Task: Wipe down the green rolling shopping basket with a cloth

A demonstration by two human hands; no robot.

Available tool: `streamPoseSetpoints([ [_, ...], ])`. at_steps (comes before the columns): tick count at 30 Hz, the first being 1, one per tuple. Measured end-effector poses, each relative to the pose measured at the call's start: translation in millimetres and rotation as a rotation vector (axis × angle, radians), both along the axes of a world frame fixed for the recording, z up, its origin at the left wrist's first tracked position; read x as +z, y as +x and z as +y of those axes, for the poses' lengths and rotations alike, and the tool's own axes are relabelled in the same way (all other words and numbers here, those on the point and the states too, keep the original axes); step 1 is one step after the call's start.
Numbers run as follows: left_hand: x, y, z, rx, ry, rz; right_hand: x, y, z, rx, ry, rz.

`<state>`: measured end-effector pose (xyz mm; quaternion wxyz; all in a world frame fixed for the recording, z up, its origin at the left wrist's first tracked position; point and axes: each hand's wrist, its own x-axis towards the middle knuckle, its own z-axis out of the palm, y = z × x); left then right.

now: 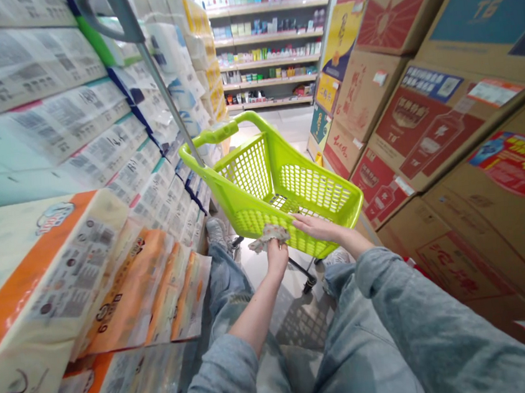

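A bright green shopping cart [246,223] with a plastic lattice basket stands between my legs, its handle toward the upper left. Bunched in my left hand [277,254] is a pale, spotted cloth [269,236], pressed against or close to the near side of the basket. My right hand [315,226] lies with straight fingers along the basket's near rim. Through the lattice, nothing can be made out inside the basket. A grey pole with a looped end [155,64] rises from beside the cart's handle.
Stacked tissue packs [94,108] line the left, with orange-and-cream packs [122,292] jutting out nearby. Cardboard boxes [428,123] rise close on the right. Shelves of small goods [269,37] close off the aisle ahead.
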<state>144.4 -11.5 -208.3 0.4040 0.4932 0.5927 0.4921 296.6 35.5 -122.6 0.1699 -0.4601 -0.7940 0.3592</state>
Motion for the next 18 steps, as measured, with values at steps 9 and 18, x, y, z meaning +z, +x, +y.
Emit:
streamPoseSetpoints([
  [9,7.7,20.5,-5.7,0.014,-0.013,-0.029,-14.4,13.2,-19.8,-0.154,0.077,-0.140],
  [18,22.8,0.3,-0.8,0.007,-0.129,-0.190,-8.7,-15.5,-30.4,-0.154,0.079,-0.055],
])
